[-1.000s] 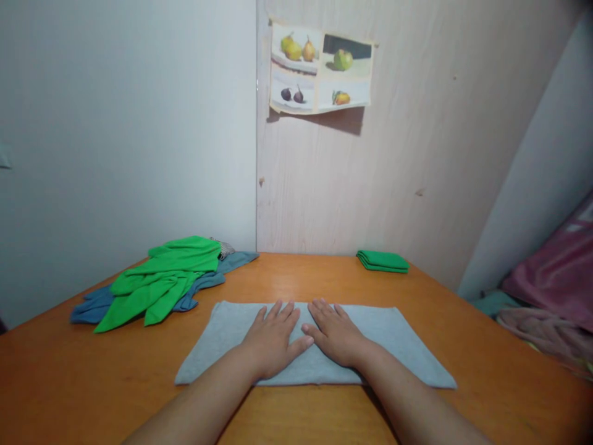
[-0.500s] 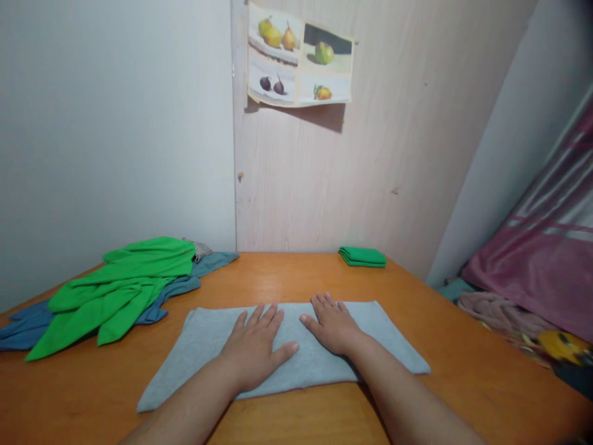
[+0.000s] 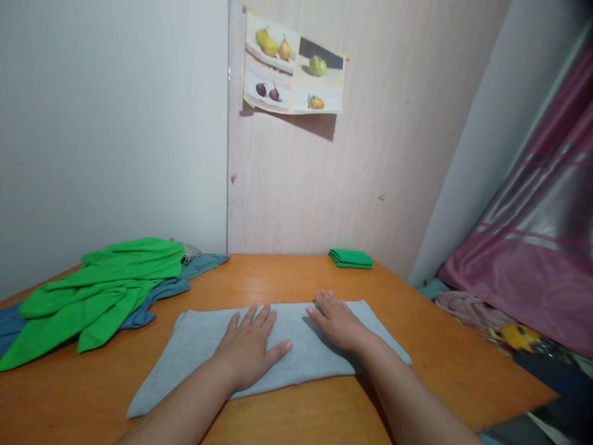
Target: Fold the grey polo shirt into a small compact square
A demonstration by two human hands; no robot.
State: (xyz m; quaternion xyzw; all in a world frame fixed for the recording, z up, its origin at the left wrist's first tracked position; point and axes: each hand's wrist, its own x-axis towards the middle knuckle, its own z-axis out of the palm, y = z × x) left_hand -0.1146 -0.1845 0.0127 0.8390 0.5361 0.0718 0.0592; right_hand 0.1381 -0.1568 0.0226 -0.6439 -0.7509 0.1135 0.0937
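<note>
A light grey cloth (image 3: 296,346), folded into a wide flat shape, lies on the orange-brown table (image 3: 287,417) in front of me. My left hand (image 3: 248,349) rests flat on its middle-left part, fingers spread and thumb pointing right. Over the right part of the cloth is my right hand (image 3: 337,321), fingers stretched out towards the far edge, with a shadow under the palm and thumb. Neither hand grips anything. The cloth's exact kind cannot be made out.
On the left lies a loose heap of bright green cloth (image 3: 111,278) over blue cloth (image 3: 173,290). A folded green cloth (image 3: 351,258) sits at the back right. Behind the table stands a wall with a fruit picture (image 3: 294,68). A pink curtain (image 3: 532,259) hangs at right.
The view has turned slightly right, so things appear shifted left. My right hand seems to have moved a little right across the cloth and lifted slightly. My left hand stays flat.
</note>
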